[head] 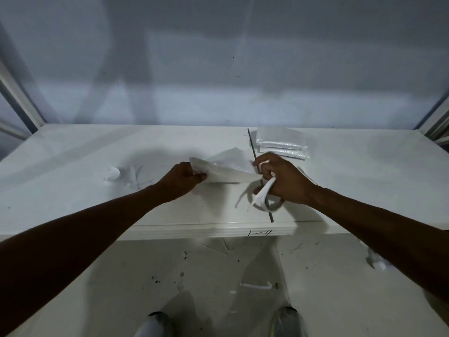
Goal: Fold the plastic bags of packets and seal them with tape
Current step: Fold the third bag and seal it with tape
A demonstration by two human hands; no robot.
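Bag [228,172] long axis left-right, frame centre. Left hand [184,177] fingers pinch left end; right hand [284,178] fingers clench tape roll [275,209] at right end.

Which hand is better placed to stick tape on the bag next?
Likely the right hand: it holds the white tape roll beside the clear plastic bag; the left hand grips the bag's other end.

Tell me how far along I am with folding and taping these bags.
Done, it seems: a small stack of folded bags lies at the back of the table. In hand: the left hand pinches one end of a plastic bag, while the right hand grips the tape roll, a loose strip hanging. Left: no tape shows on this bag yet, so sealing it remains.
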